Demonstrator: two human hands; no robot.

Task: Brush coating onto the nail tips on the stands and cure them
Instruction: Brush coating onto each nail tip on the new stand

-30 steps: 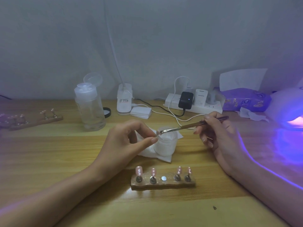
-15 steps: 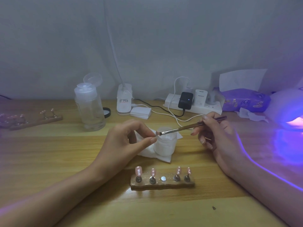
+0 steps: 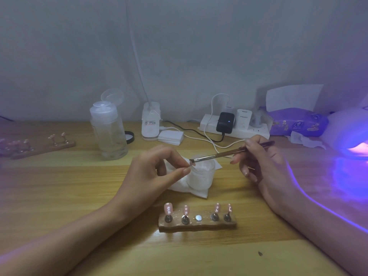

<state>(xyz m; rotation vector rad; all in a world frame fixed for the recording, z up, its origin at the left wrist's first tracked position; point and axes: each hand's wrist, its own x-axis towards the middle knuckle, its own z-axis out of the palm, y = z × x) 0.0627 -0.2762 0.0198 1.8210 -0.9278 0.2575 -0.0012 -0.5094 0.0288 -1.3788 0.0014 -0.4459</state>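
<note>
Bench (image 3: 59,196): wooden; lit curing lamp (image 3: 348,132) at its right edge.
Left hand (image 3: 151,172): pinches one nail tip (image 3: 192,164) over the jar (image 3: 203,172).
Right hand (image 3: 264,162): grips the brush (image 3: 219,155), bristles on that tip.
Stand (image 3: 197,224): near the front edge, four tips on it, middle post bare.
Change: brush barely shifted in the last second; coating likely continues, curing pending.

The left hand (image 3: 151,172) pinches a nail tip (image 3: 192,164) over a frosted jar (image 3: 202,176); the right hand (image 3: 262,166) holds a brush (image 3: 229,153) touching it, far of the wooden stand (image 3: 197,224).
</note>
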